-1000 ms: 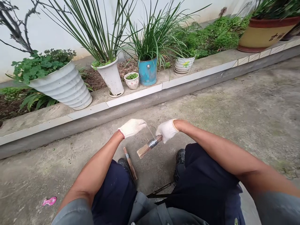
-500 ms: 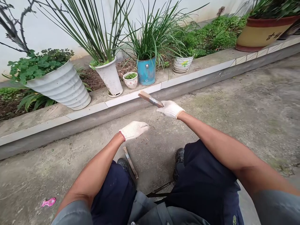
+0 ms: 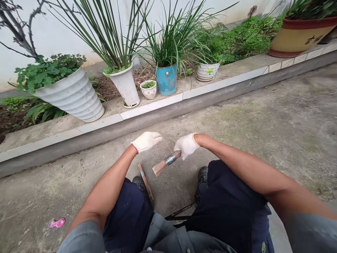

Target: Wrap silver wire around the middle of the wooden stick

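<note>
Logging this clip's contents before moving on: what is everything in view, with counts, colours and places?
wire-wrapped stick: 1, brown wood with a grey coil, above the ground between the knees
thin wire: 1, grey, running from the glove fingertips to the coil
second stick: 1, brown, lying on the ground by the shoes
white pots: 4, planted, along the ledge
blue pot: 1, planted, mid ledge
yellow pot: 1, red rim, far right of the ledge
pink object: 1, on the ground, lower left
ledge: 1, grey with a white tile edge
shoes: 2, black
left hand: white glove, pinching the thin wire
right hand: white glove, gripping the wire-wrapped stick
</note>
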`<state>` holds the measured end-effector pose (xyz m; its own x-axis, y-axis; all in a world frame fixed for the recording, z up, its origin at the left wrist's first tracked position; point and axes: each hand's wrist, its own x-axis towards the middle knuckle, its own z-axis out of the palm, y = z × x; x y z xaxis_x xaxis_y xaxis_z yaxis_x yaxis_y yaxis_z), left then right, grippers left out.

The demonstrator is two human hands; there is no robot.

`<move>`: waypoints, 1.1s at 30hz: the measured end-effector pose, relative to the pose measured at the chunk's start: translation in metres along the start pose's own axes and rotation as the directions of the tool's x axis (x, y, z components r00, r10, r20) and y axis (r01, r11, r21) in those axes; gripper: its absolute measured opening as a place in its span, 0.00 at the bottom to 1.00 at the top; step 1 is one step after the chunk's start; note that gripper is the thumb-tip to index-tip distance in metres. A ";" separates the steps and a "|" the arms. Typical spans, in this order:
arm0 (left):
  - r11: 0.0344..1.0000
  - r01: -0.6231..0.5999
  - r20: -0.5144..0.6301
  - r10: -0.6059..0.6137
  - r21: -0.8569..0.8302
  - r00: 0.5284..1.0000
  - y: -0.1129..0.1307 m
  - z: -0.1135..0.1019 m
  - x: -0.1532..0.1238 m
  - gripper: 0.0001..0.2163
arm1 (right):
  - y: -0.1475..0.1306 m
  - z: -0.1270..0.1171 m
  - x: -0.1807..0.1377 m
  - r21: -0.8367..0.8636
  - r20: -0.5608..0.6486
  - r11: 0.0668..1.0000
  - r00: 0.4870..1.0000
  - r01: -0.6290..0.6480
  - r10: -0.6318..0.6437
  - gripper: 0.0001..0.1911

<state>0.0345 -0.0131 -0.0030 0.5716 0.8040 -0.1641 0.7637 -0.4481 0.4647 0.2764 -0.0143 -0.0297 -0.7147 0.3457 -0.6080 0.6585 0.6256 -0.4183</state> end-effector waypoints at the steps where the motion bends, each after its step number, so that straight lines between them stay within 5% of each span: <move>1: 1.000 0.009 0.001 -0.009 -0.014 1.000 -0.002 0.001 0.001 0.19 | -0.001 -0.002 -0.005 0.055 -0.027 0.998 0.999 0.034 -0.033 0.09; 6: 0.998 0.032 0.073 -0.028 -0.051 0.997 -0.007 0.008 0.004 0.17 | 0.004 -0.017 -0.025 0.266 -0.309 0.964 0.946 -0.013 0.098 0.13; 10: 0.999 0.026 0.102 -0.022 -0.046 0.995 0.001 0.014 0.005 0.20 | 0.027 -0.029 -0.025 0.394 -0.514 0.902 0.772 -0.176 0.375 0.13; 13: 0.999 -0.034 0.129 0.034 -0.003 0.991 0.015 0.019 0.005 0.18 | 0.046 -0.032 -0.018 0.319 -0.566 0.865 0.655 -0.386 0.501 0.13; 15: 0.997 -0.074 0.149 0.068 0.036 0.986 0.022 0.021 0.004 0.18 | 0.053 -0.031 -0.012 0.213 -0.551 0.814 0.622 -0.540 0.556 0.15; 17: 0.993 -0.096 0.147 0.085 0.072 0.985 0.026 0.021 0.003 0.18 | 0.053 -0.028 -0.007 0.112 -0.480 0.770 0.644 -0.628 0.595 0.19; 20: 0.992 -0.073 0.097 0.063 0.100 0.993 0.022 0.016 0.002 0.18 | 0.043 -0.019 -0.001 -0.055 -0.306 0.796 0.769 -0.603 0.561 0.18; 23: 0.994 -0.045 0.020 0.043 0.097 0.999 0.012 0.010 0.002 0.19 | 0.030 -0.008 0.000 -0.143 -0.138 0.918 0.926 -0.370 0.352 0.12; 25: 0.996 -0.038 -0.012 0.039 0.086 0.999 0.004 0.007 0.002 0.20 | 0.022 -0.002 -0.003 -0.084 -0.066 0.980 0.983 -0.179 0.173 0.08; 29: 1.000 -0.013 0.029 0.012 0.011 0.999 -0.003 0.010 0.002 0.18 | 0.009 -0.005 -0.021 0.199 -0.092 0.980 0.996 0.027 -0.008 0.11; 33: 0.997 0.034 0.102 -0.026 -0.071 0.994 0.003 0.017 0.001 0.17 | 0.007 -0.019 -0.033 0.348 -0.358 0.937 0.920 -0.029 0.161 0.12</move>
<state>0.0423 -0.0203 -0.0164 0.5787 0.7717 -0.2638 0.7593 -0.3918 0.5196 0.3005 -0.0081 0.0001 -0.6357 0.6693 -0.3846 0.7195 0.3332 -0.6093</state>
